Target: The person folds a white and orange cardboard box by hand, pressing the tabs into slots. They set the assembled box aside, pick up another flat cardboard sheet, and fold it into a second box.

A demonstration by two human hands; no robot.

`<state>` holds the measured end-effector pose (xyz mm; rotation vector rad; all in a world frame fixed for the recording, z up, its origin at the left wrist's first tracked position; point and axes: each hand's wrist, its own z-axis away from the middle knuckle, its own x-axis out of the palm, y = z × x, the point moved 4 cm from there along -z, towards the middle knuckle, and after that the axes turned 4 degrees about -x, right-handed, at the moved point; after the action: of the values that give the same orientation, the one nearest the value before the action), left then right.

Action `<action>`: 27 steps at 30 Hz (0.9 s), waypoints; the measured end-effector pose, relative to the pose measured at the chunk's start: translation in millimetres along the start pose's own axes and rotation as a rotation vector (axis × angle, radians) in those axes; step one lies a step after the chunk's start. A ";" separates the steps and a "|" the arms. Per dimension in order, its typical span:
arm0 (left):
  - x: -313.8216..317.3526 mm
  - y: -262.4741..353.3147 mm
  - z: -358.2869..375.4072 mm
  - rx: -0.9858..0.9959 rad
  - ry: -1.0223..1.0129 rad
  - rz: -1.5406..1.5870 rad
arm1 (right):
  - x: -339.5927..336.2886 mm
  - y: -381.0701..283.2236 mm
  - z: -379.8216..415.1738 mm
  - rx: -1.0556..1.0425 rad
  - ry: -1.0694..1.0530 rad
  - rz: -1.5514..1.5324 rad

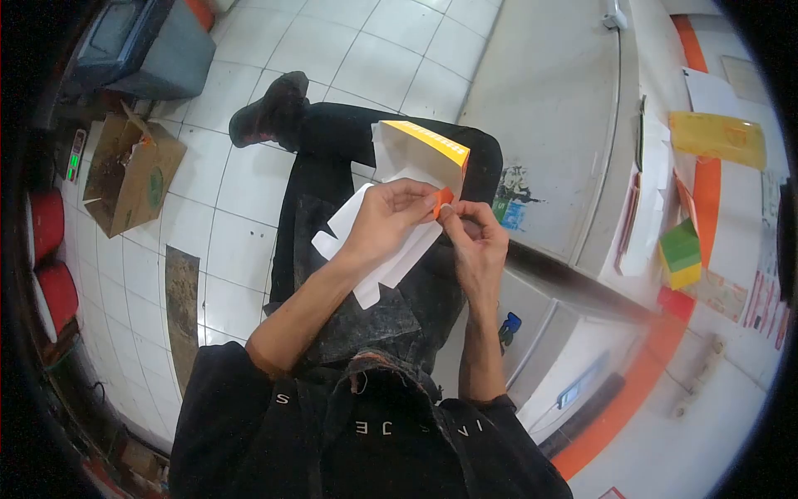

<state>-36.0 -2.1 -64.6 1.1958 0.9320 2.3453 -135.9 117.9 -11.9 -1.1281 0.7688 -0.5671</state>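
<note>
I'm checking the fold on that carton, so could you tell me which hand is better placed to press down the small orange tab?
Probably the right hand: its fingertips pinch the orange tab directly, while the left hand grips the white carton panel beside it, steadying it.

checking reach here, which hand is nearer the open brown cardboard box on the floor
Left. The left hand is on the folded carton's side facing the cardboard box; the right hand is beyond it, farther away. Neither touches the box.

We see an open brown cardboard box (131, 170) on the white tiled floor (241, 241), a grey plastic bin (154, 41) beyond it, and a small green-and-yellow carton (682, 252) on the white counter (557, 100).
</note>
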 end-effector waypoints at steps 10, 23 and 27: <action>2.2 -4.9 2.1 -0.006 -0.012 -0.009 | -0.4 9.1 -4.3 0.007 -0.010 -0.085; 3.3 -2.0 4.9 -0.011 0.013 -0.034 | -3.4 13.5 -7.2 0.037 -0.041 -0.120; 2.1 -3.0 3.9 0.009 0.024 -0.050 | -2.6 12.9 -7.0 0.057 -0.056 -0.106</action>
<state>-34.1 2.9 -63.7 1.1364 0.9698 2.3233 -142.7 120.1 -25.0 -1.1319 0.6441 -0.6399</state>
